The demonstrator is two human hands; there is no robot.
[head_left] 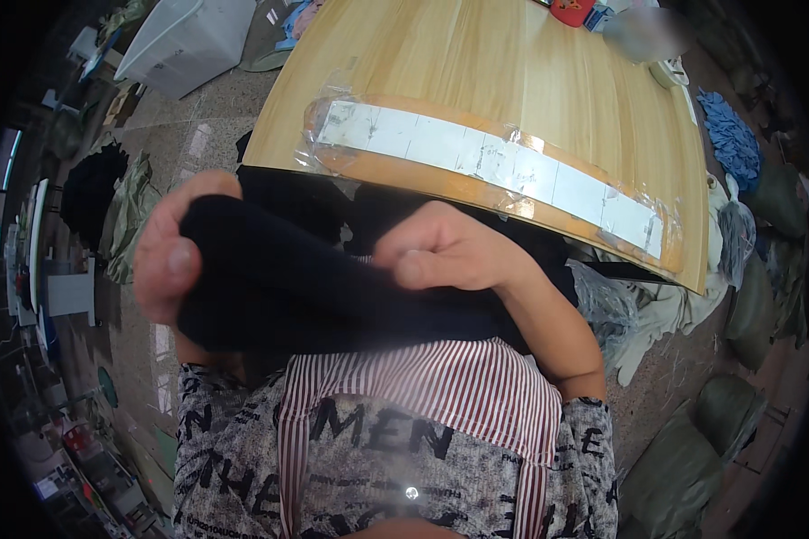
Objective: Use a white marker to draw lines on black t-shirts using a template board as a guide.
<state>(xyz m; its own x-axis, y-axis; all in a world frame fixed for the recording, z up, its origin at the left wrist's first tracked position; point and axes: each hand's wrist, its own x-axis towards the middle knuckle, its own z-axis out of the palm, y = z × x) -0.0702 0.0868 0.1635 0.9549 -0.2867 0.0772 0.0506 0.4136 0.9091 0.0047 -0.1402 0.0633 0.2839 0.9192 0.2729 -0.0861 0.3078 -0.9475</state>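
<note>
A piece of dark navy cloth stretches between my two hands, held up in front of my striped apron. At its left end my left hand is closed on it, thumb on the near face and fingers behind. My right hand pinches the cloth's upper edge further right, with the thumb laid over it. The rest of the cloth hangs toward my lap. Whether it is a whole garment or one part of it, I cannot tell.
Just beyond my hands lies a wooden table; a taped white measuring strip runs along its near edge. A white plastic bin stands far left. Blue cloth and filled sacks lie on the right, dark cloth on the left floor.
</note>
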